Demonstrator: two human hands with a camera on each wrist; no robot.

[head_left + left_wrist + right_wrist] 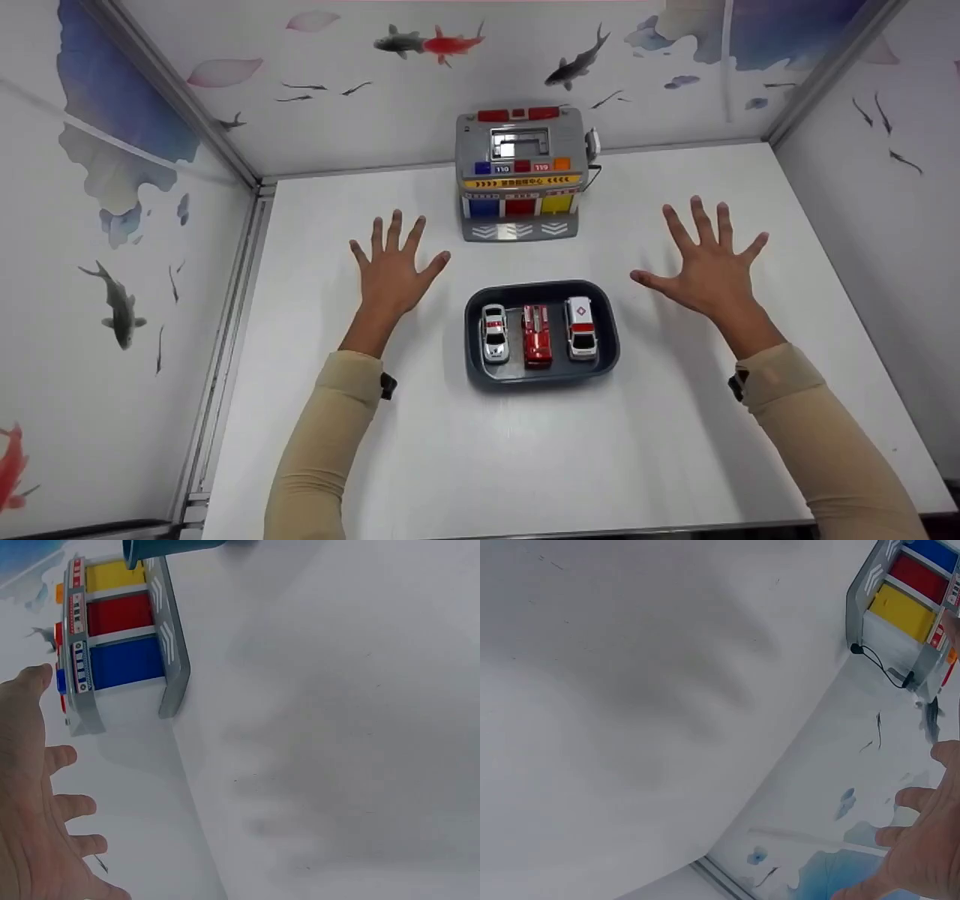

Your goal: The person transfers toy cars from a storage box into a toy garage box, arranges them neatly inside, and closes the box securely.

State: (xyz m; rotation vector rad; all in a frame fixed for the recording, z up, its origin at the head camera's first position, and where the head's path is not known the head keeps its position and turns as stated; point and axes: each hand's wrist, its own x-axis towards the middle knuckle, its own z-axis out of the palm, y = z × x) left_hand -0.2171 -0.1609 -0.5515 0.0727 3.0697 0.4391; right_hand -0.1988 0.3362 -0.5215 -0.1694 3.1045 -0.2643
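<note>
My left hand (pixel 391 274), fingers spread, hovers over the table left of a dark blue-grey tray (pixel 540 379). To the tray's right my right hand (pixel 711 274) is spread the same way, holding nothing. Inside the tray lie three toy vehicles side by side: a white police car (pixel 494 334), a red fire truck (pixel 536 335) and a white ambulance (pixel 581 328). Behind the tray stands a grey toy garage (pixel 519 176) with blue, red and yellow doors. The left wrist view shows the garage doors (pixel 120 615) beyond my left hand (pixel 34 795); the right wrist view shows my right hand (pixel 922 832).
The white table (pixel 450 465) is enclosed by panels (pixel 225 30) printed with fish and petals. A metal rail (pixel 232 330) runs along the left edge. A handset-like part (pixel 593 144) with a black cord sits on the garage's right side.
</note>
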